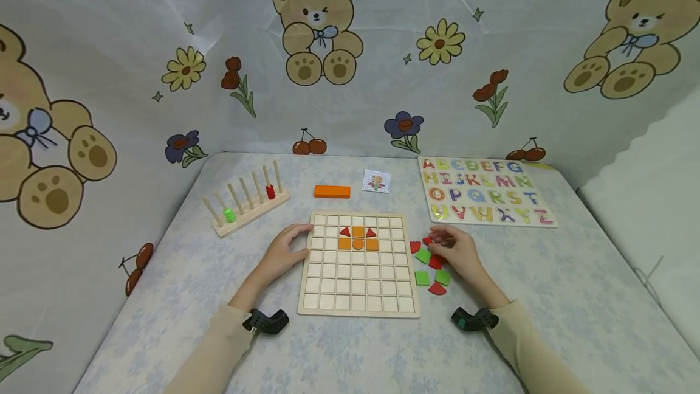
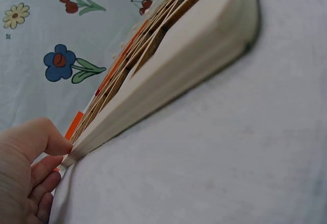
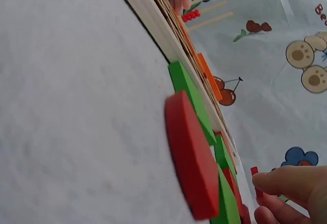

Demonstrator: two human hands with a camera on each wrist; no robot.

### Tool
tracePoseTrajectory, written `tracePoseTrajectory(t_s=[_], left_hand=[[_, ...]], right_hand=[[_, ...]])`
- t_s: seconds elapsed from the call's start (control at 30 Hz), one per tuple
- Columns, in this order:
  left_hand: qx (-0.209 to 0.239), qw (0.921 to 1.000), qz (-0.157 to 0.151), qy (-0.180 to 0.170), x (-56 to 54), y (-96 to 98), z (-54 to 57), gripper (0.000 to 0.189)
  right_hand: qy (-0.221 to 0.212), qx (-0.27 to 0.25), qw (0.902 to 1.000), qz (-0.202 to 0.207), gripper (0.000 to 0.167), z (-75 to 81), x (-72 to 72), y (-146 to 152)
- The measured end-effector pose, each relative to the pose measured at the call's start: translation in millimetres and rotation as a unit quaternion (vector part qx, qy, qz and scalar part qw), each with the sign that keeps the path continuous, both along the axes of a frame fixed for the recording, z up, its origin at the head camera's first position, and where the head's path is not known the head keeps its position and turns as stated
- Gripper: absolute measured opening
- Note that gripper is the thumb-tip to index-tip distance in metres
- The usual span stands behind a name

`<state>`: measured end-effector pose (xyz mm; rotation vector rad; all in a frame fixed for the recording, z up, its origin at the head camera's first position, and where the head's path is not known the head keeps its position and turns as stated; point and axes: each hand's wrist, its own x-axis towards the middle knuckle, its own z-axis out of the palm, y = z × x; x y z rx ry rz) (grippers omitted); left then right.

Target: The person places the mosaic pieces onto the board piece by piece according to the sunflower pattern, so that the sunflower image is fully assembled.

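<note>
Roughly between the hands (image 1: pixel 280 255) (image 1: pixel 458 252), a gridded wooden board (image 1: pixel 358 286), against the left.

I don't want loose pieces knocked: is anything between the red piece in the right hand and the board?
Yes: a rounded red piece and a green piece lie flat between the right hand and the board. Lifting the held red piece over them should probably work.
</note>
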<state>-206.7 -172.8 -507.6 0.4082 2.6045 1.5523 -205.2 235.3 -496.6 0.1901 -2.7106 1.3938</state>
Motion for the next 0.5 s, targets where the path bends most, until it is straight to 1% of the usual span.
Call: tracePoseTrajectory(t_s=[0.1, 0.23, 0.4, 0.5], left_hand=[[0.001, 1.0000, 0.002, -0.006, -0.7, -0.8, -0.6, 0.052], [0.000, 1.0000, 0.001, -0.007, -1.5, -1.2, -1.2, 0.052], [0.001, 1.0000, 0.005, -0.004, -1.1, -0.9, -1.2, 0.052], [0.005, 1.0000, 0.002, -0.006, -1.0, 0.2, -1.4, 0.052]], right_hand=[[0.007, -0.017, 0.9998, 0.004, 0.035, 8.4, 5.2, -12], [0.011, -0.032, 0.9992, 0.023, 0.033, 19.7, 14.9, -42], [-0.008, -0.042, 0.9966, 0.071, 0.030, 23.5, 23.1, -85], [0.002, -0.054, 0.9949, 0.085, 0.029, 20.4, 25.0, -103]])
